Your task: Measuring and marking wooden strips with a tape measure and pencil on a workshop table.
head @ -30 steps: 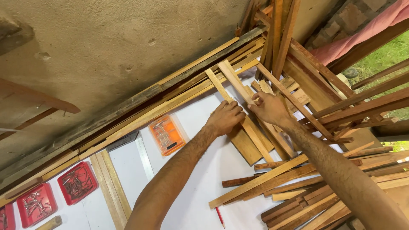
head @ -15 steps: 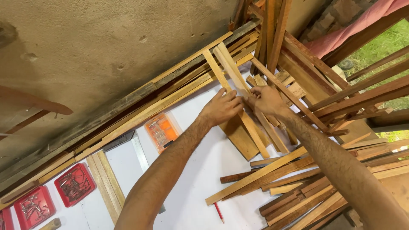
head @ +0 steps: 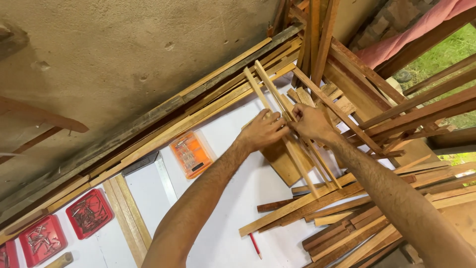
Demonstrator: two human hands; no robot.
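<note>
From the head view, the left hand (head: 264, 131) and right hand (head: 310, 121) are pinching two thin wooden slats (head: 277, 106) lying over the white surface (head: 228, 218), an orange rectangular case (head: 191, 154) sitting left, red trays (head: 89, 213) farther left.

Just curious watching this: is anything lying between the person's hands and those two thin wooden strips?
Nothing visible does. The left hand and right hand already rest on the thin wooden strips, which lie over a small board.
</note>
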